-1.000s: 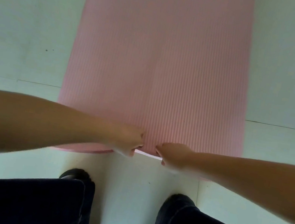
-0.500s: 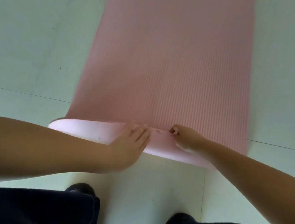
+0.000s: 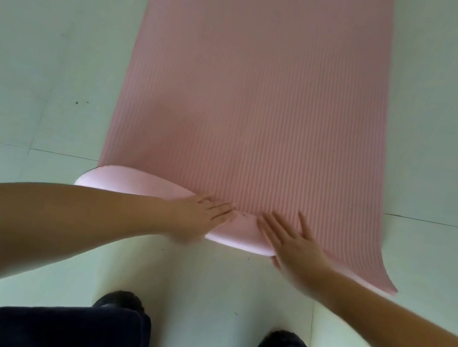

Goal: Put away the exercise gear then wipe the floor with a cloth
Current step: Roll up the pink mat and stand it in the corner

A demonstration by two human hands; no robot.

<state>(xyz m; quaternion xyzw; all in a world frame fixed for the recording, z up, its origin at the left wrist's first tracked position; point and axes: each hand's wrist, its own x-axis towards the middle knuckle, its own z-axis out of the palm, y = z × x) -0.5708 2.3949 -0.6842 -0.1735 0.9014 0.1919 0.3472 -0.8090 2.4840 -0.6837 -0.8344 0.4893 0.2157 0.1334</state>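
Observation:
A pink ribbed exercise mat [image 3: 255, 86] lies lengthwise on the pale floor and runs away from me. Its near end is folded over into a low roll [image 3: 133, 185] that shows the smooth lighter underside. My left hand [image 3: 199, 214] lies flat on the middle of that roll with straight fingers. My right hand [image 3: 289, 242] presses flat on the roll beside it, fingers spread. The mat's near right corner [image 3: 383, 280] still lies unrolled on the floor.
Pale tiled floor [image 3: 42, 64] surrounds the mat on both sides, with a few dark specks at the left. My dark trouser legs and black shoes [image 3: 122, 304] stand just behind the roll.
The near edge went from pinched and lifted to folded over forwards. Both hands let go of the edge and now lie flat on the roll.

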